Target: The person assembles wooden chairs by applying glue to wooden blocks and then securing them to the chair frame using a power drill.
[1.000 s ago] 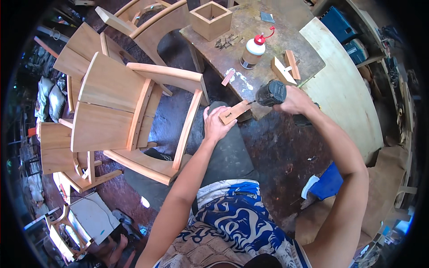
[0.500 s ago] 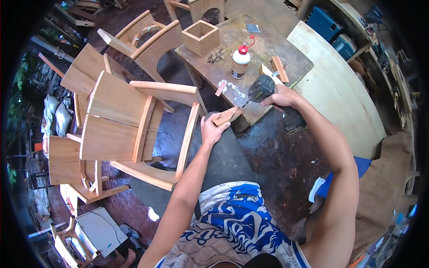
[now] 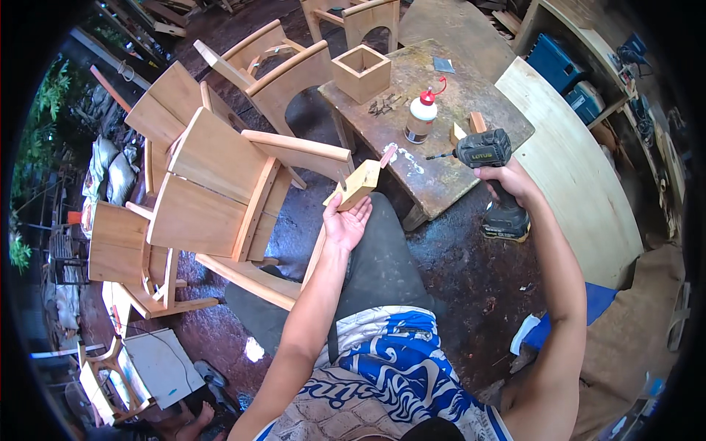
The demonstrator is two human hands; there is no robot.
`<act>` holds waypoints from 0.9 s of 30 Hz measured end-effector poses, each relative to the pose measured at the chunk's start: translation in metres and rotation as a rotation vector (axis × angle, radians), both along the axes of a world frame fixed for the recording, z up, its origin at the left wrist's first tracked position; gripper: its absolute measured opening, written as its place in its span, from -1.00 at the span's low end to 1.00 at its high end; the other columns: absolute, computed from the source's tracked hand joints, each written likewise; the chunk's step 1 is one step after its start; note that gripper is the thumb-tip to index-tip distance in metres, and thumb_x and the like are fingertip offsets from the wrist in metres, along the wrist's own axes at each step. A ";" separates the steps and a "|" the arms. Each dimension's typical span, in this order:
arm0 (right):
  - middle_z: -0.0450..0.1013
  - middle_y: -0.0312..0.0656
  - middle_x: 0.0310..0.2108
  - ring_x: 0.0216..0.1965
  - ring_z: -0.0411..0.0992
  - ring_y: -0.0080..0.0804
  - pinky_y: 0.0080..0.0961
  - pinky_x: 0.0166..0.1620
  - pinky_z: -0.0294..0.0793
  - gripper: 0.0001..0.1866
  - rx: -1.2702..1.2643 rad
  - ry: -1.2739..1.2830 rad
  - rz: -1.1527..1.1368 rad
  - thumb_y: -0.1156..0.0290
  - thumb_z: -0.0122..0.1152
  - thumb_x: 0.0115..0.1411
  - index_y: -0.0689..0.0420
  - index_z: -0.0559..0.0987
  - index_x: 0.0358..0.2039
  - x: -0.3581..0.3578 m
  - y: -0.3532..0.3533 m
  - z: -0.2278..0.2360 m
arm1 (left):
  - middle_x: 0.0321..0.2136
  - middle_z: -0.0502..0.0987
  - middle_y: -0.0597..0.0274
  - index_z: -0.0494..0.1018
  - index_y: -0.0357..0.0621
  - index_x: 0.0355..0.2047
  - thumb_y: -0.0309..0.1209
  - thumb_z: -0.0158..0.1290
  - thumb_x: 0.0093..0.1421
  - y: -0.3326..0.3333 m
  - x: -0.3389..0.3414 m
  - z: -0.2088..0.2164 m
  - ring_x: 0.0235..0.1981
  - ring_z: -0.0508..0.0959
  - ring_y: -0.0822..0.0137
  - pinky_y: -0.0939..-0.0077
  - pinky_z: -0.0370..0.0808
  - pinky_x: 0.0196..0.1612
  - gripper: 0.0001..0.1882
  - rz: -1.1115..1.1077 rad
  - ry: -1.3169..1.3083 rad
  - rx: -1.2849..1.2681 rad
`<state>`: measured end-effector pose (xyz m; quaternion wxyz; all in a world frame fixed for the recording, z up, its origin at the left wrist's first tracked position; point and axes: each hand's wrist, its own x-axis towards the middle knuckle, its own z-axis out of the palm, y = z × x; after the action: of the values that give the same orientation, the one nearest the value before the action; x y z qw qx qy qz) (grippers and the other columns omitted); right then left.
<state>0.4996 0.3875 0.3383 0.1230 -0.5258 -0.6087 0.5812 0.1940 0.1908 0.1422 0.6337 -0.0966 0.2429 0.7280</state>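
Observation:
My left hand [image 3: 344,226] is turned palm up above my thigh and holds a small wooden block [image 3: 362,181] between thumb and fingers. A thin, dark, screw-like piece stands out of the block near my thumb. My right hand [image 3: 513,181] grips the handle of a black cordless drill [image 3: 484,148], its bit pointing left and clear of the block. Beside my left hand is a tilted wooden chair [image 3: 202,213]. On the low table ahead, a glue bottle [image 3: 421,117] with a red cap stands near white glue smears and a small wood strip [image 3: 388,154].
An open wooden box [image 3: 362,77] and a heap of screws [image 3: 384,105] are on the worn table [image 3: 456,99]. Several wooden chairs [image 3: 290,88] crowd the left and far side. A pale curved board [image 3: 588,176] lies to the right, with blue cases [image 3: 555,62] behind it.
The drill has moved right and up, away from the block. My left hand has rolled palm up, turning the block over. The whole view has shifted slightly.

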 end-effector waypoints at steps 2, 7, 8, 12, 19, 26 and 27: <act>0.40 -0.32 -0.58 -0.67 0.34 -0.55 -0.54 -0.61 0.31 -0.70 0.013 -0.010 0.017 0.41 0.41 0.06 0.13 0.56 -0.20 -0.005 0.001 -0.006 | -0.14 0.62 -0.11 0.43 -0.29 0.07 -0.06 0.10 0.19 -0.005 -0.004 -0.001 -0.03 0.61 0.07 0.14 0.41 0.24 -0.40 -0.002 -0.013 0.023; 0.41 -0.31 -0.63 -0.71 0.33 -0.54 -0.52 -0.63 0.30 -0.81 0.322 0.060 -0.292 0.48 0.39 0.00 0.16 0.54 -0.38 0.002 0.018 -0.082 | -0.04 0.55 -0.04 0.38 -0.25 0.12 -0.07 0.06 0.25 -0.030 -0.005 0.007 0.03 0.54 0.09 0.17 0.38 0.21 -0.42 0.075 0.174 -0.045; 0.42 -0.31 -0.63 -0.70 0.33 -0.54 -0.52 -0.62 0.30 -0.83 0.391 0.094 -0.376 0.51 0.37 -0.02 0.16 0.54 -0.41 -0.002 0.021 -0.104 | -0.01 0.52 -0.01 0.37 -0.23 0.13 -0.08 0.04 0.27 -0.042 -0.010 0.007 0.04 0.51 0.09 0.19 0.38 0.19 -0.44 0.104 0.295 -0.059; 0.43 -0.31 -0.61 -0.67 0.34 -0.56 -0.51 -0.56 0.31 -0.88 0.509 0.246 -0.667 0.57 0.32 -0.07 0.15 0.57 -0.47 -0.032 0.029 -0.164 | 0.02 0.52 -0.02 0.36 -0.29 0.12 -0.12 -0.02 0.30 -0.096 -0.032 0.013 0.02 0.53 0.09 0.22 0.45 0.08 -0.47 0.201 0.422 -0.036; 0.61 0.00 -0.22 -0.24 0.56 -0.14 -0.18 -0.07 0.50 -0.46 0.670 0.007 -0.901 0.10 0.51 0.03 0.36 0.63 -0.21 -0.070 0.042 -0.223 | 0.01 0.51 0.05 0.39 -0.28 0.09 -0.24 0.01 0.25 -0.174 -0.055 0.029 0.10 0.48 0.17 0.10 0.44 0.14 -0.53 0.559 0.655 -0.126; 0.60 0.05 -0.14 -0.17 0.56 -0.09 -0.18 -0.03 0.49 -0.51 0.997 0.112 -0.728 0.21 0.48 0.10 0.40 0.60 -0.15 -0.064 0.038 -0.208 | -0.02 0.52 0.11 0.36 -0.25 0.10 -0.41 0.07 0.18 -0.205 -0.054 0.051 0.05 0.53 0.24 0.19 0.48 0.15 -0.54 0.680 0.731 -0.147; 0.60 0.05 -0.14 -0.17 0.56 -0.09 -0.18 -0.03 0.49 -0.51 0.998 0.121 -0.714 0.21 0.48 0.10 0.40 0.60 -0.15 -0.063 0.032 -0.210 | -0.02 0.52 0.11 0.36 -0.25 0.10 -0.41 0.07 0.18 -0.210 -0.055 0.051 0.05 0.53 0.24 0.19 0.48 0.15 -0.54 0.696 0.730 -0.151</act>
<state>0.4365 0.4192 0.1286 0.5754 -0.5425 -0.5856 0.1781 0.1390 -0.0189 0.1928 0.2188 0.0435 0.4538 0.8627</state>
